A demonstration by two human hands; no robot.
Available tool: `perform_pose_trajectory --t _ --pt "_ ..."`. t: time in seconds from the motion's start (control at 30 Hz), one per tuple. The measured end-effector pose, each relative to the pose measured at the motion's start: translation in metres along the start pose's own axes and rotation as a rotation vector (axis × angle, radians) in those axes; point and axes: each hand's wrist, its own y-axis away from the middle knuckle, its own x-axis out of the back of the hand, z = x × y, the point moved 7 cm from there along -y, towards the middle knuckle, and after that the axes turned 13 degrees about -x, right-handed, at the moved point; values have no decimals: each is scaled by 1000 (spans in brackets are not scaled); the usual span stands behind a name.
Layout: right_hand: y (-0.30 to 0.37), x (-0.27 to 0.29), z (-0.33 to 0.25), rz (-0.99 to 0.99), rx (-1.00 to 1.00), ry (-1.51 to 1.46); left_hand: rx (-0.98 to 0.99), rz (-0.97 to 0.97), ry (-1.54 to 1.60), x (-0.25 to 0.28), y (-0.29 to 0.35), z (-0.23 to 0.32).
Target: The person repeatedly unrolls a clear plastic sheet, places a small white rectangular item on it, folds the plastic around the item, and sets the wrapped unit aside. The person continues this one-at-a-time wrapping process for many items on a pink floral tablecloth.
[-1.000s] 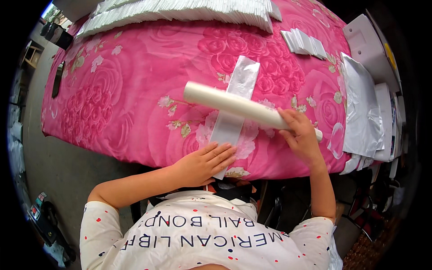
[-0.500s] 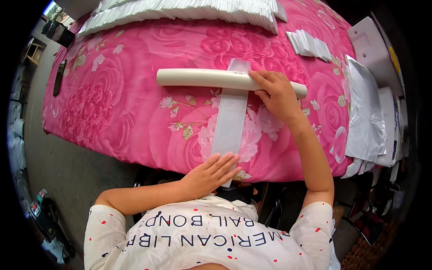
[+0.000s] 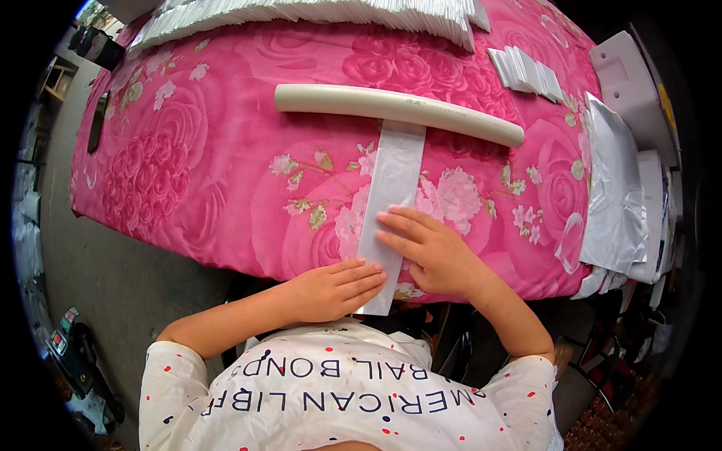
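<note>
A long white strip [image 3: 395, 165], flat and slightly shiny, lies lengthwise in front of me and hangs a little past the near table edge. My left hand [image 3: 332, 291] rests on its near end with the fingers stretched out flat. Just above it, my right hand [image 3: 430, 249] touches the strip's right side, fingers extended and holding nothing. Beyond both hands, an off-white pipe [image 3: 398, 109] lies crosswise at the strip's far end, with no hand on it.
A pink rose-patterned cloth [image 3: 226, 180] covers the table. Along the back runs a long row of folded white pieces [image 3: 316, 16], with a smaller fanned stack [image 3: 526, 74] at right. Silvery-white sheets [image 3: 613, 188] and a white foam box [image 3: 630, 83] occupy the right edge. A phone [image 3: 98, 122] lies far left.
My right hand has let go of the pipe and come back toward me onto the strip. The pipe now sits slightly farther away. My left hand stays near the strip's near end.
</note>
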Motion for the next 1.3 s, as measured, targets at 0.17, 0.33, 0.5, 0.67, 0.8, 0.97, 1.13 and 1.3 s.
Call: perform_pose_trajectory --t 0.17,0.33,0.5,0.67,0.8,0.97,1.13,1.3 --pt "11 -11 -10 151 -29 34 -25 241 17 25 -3 -11" --pt "15 -10 -1 337 -51 137 201 151 -52 27 -9 -42" --pt "13 0 6 339 -107 34 299 264 47 28 -9 -53" --pt "0 7 35 329 -477 -304 660 395 480 34 -3 -81" --pt "-10 3 56 215 -758 -477 565 544 179 53 -6 -70" --pt "-17 -1 69 87 -872 -586 500 138 -9 23 -23 -55" --pt "-17 -2 70 68 -920 -684 557 -32 -77 -3 -22 -56" --pt "-14 -1 70 89 -961 -703 574 -69 -122 -4 -24 -57"
